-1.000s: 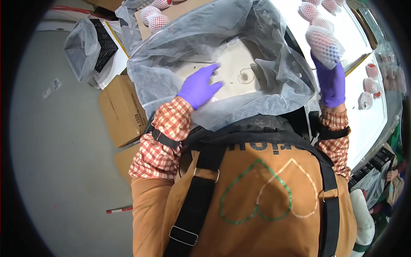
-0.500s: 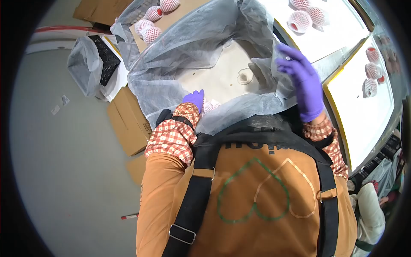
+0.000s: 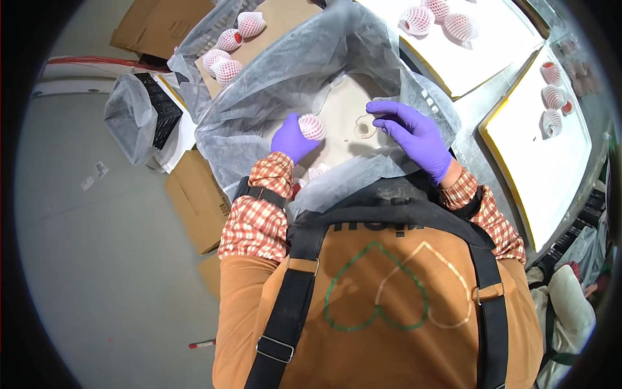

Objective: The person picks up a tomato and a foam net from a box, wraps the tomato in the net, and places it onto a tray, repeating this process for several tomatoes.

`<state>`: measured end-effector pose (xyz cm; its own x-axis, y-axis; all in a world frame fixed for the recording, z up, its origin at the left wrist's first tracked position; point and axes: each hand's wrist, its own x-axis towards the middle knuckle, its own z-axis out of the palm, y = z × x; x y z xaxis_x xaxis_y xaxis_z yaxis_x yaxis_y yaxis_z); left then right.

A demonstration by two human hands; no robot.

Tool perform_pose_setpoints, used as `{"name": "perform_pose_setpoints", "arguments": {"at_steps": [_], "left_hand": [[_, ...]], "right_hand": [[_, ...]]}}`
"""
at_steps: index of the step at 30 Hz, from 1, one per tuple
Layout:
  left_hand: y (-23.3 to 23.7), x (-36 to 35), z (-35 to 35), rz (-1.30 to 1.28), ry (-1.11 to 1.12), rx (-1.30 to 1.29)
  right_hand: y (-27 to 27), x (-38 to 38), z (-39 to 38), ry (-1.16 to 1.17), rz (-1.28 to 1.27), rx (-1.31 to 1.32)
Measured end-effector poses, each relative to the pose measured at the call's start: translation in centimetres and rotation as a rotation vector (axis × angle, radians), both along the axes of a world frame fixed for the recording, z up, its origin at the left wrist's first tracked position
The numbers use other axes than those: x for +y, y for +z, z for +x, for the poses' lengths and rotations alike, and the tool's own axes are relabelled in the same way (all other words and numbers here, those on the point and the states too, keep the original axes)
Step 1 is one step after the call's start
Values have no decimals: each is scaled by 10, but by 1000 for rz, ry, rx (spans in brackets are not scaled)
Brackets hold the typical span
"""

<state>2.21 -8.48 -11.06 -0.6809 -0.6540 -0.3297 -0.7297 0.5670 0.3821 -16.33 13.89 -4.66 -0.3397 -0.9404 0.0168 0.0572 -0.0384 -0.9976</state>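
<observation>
My left hand (image 3: 290,138), in a purple glove, holds a red fruit in white foam netting (image 3: 311,126) inside a box lined with a white plastic bag (image 3: 259,91). My right hand (image 3: 412,135), also gloved, hovers open over the bag's right edge with its fingers spread, holding nothing. Another netted fruit (image 3: 317,172) lies on the box floor near my body, partly hidden by the bag's folded rim. A cardboard insert (image 3: 346,146) with a round mark covers the box bottom.
Netted fruits lie on a cardboard sheet (image 3: 272,26) behind the box and on white trays (image 3: 479,52) to the right. A black crate in a bag (image 3: 146,110) and cardboard boxes (image 3: 197,201) stand on the grey floor at left.
My left hand has lifted a netted fruit from the near corner toward the box's middle. My right hand, empty since half a second ago, came down and left to the bag's rim.
</observation>
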Motion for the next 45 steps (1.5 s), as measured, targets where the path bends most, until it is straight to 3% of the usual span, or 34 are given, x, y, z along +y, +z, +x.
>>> {"name": "perform_pose_setpoints", "arguments": {"at_steps": [1, 3, 4, 6, 8, 10, 13, 16, 18, 19, 20, 21, 22, 23, 24, 26, 27, 28, 30, 32, 35, 41, 43, 44, 45], "left_hand": [[12, 4, -6, -3, 1, 12], [34, 20, -18, 93, 79, 349], [42, 27, -22, 91, 74, 363], [58, 46, -27, 150, 91, 652], [86, 66, -32, 17, 76, 695], [97, 76, -35, -335, -59, 684], [100, 90, -37, -347, -124, 737], [102, 100, -34, -414, -191, 697], [98, 101, -32, -8, -51, 891], [93, 101, -29, 274, 57, 863], [91, 98, -27, 272, 63, 865], [98, 95, -26, 730, 185, 871], [105, 94, -27, 1188, 306, 846], [114, 95, -28, 1242, 353, 840], [110, 94, -28, 1239, 352, 846], [99, 93, -29, 775, 47, 1050], [105, 96, -29, 425, -52, 1049], [110, 95, -29, 425, -53, 1052], [120, 88, -28, -187, -383, 953], [124, 85, -28, -215, -484, 899], [116, 85, -29, -274, -624, 810], [119, 100, -28, -333, -308, 742], [125, 111, -27, 315, -49, 748], [119, 112, -28, 315, -43, 746], [110, 111, -32, 408, 15, 834]], "right_hand": [[2, -3, 1, -28, 37, -8], [4, -8, -1, -54, 130, 1], [3, -10, -1, -58, 127, 14], [-1, -13, 2, -113, 116, -102], [0, -18, 8, -114, 68, -208], [10, -22, 15, -89, 90, -314], [35, -28, 25, -22, 77, -407], [27, -32, 23, -31, 43, -384], [23, -33, 19, -53, -13, -370], [22, -32, 18, -72, -43, -424], [22, -31, 17, -91, -74, -479], [23, -30, 14, -61, -91, -280], [20, -30, 15, -55, -92, -280], [15, -31, 17, -49, -193, -56], [15, -31, 18, -42, -294, 171], [22, -28, 10, 14, -271, 94], [24, -28, 6, 0, -226, -246], [28, -27, 3, -13, -176, -585], [33, -23, -1, -54, -135, -598], [32, -20, -9, 152, 17, -651], [44, -21, 1, 137, -3, -667], [22, -24, 11, -97, -23, -612], [15, -24, 18, -235, -96, -159], [15, -25, 20, -231, -94, -162], [15, -24, 21, -255, -125, 58]]}}
